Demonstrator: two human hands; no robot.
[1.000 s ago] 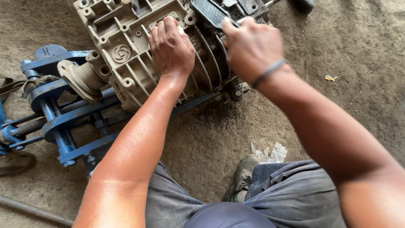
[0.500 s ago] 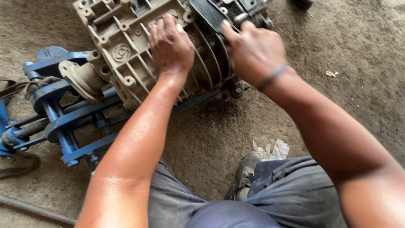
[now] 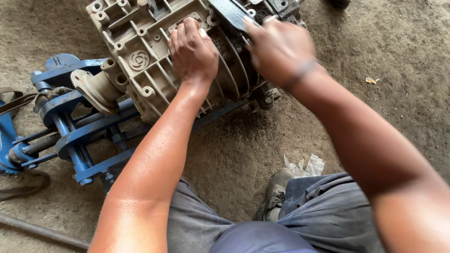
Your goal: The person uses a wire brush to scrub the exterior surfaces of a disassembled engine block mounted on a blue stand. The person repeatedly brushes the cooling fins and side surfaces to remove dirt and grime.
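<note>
1. While the head view looks straight down, the left hand (image 3: pixel 193 51) lies flat and open on the ribbed side of a grey metal gearbox (image 3: pixel 154 70), fingers spread, gripping nothing.
2. Just beside it, the right hand (image 3: pixel 280 50) is curled over a dark flat part (image 3: pixel 230 13) on top of the casing; motion blur hides the fingers, so I cannot tell whether it grips that part or only presses on it.
3. Under the gearbox sits a blue steel stand (image 3: pixel 70 131), which rests on the dirt floor (image 3: pixel 389 61).
4. Near the person's shoe (image 3: pixel 274 194) lies a crumpled paper scrap (image 3: pixel 302 165).
5. To do this well, I judge the flat palm should brace the casing firmly, so the other hand can work without rocking it on the stand.
</note>
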